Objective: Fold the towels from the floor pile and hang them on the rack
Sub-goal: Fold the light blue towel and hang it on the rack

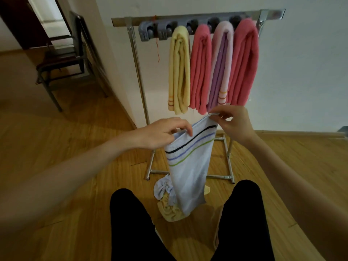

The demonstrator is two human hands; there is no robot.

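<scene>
The pale blue striped towel (185, 166) hangs lengthwise in front of the rack (197, 16), its long axis running straight down toward the floor pile (167, 200). Both hands pinch its top edge: the left hand (162, 133) at the lower near corner, the right hand (230, 120) at the higher corner, closer to the rack. The edge between them slopes up toward the four towels already hung. The free clips sit on the rack's left end, beyond the yellow towel (178, 72), so I'd judge the folded towel must travel up and leftward, on the left hand's side.
</scene>
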